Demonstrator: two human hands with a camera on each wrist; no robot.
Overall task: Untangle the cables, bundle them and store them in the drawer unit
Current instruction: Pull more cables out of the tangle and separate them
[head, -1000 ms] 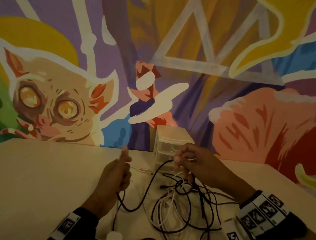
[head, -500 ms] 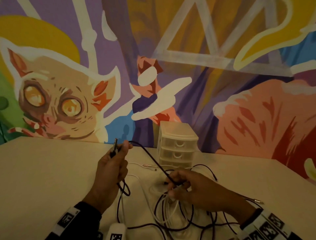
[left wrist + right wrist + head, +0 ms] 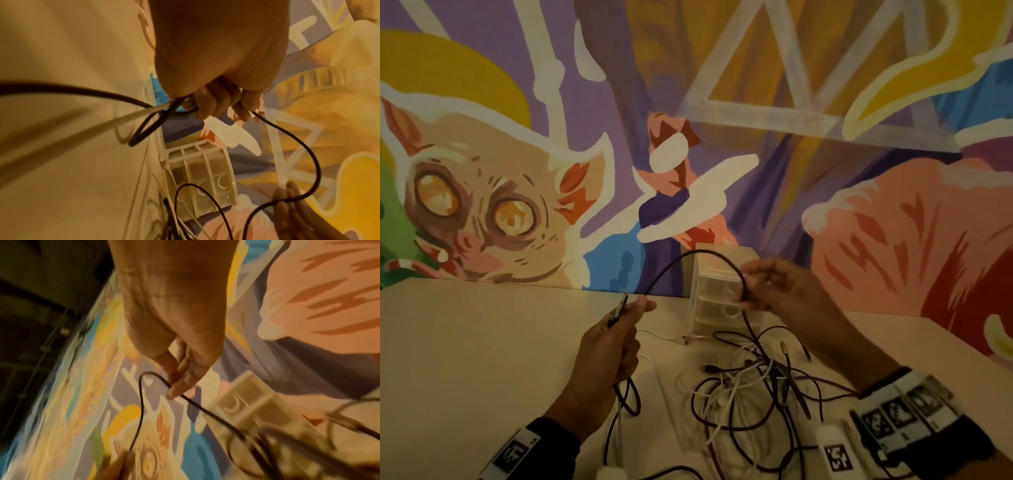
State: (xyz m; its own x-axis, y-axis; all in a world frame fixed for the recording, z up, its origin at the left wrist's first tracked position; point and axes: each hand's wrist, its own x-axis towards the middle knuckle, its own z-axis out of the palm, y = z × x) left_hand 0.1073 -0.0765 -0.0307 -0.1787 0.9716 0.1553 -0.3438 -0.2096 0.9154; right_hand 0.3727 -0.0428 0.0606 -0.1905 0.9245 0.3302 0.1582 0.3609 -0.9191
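Note:
A dark cable [image 3: 690, 257] arches in the air between my two hands. My left hand [image 3: 616, 337] grips its plug end and a loop of the same cable, with a white cable [image 3: 131, 116] running through the fist too. My right hand [image 3: 770, 291] pinches the dark cable [image 3: 197, 404] between thumb and fingertips, raised in front of the drawer unit [image 3: 717, 291]. The unit is small, translucent white, with three shut drawers. A tangle of dark and white cables [image 3: 753, 387] lies on the table below my right forearm.
The beige table [image 3: 465, 342] runs up to a painted mural wall [image 3: 722, 120]. A loose white cable with a metal plug [image 3: 690, 339] lies beside the drawer unit's foot. White tagged wrist devices [image 3: 835, 452] sit near the front edge.
My right hand has risen from the tangle on the table up to drawer height, pulling the dark cable into a high arch. My left hand has stayed put, still holding the plug end.

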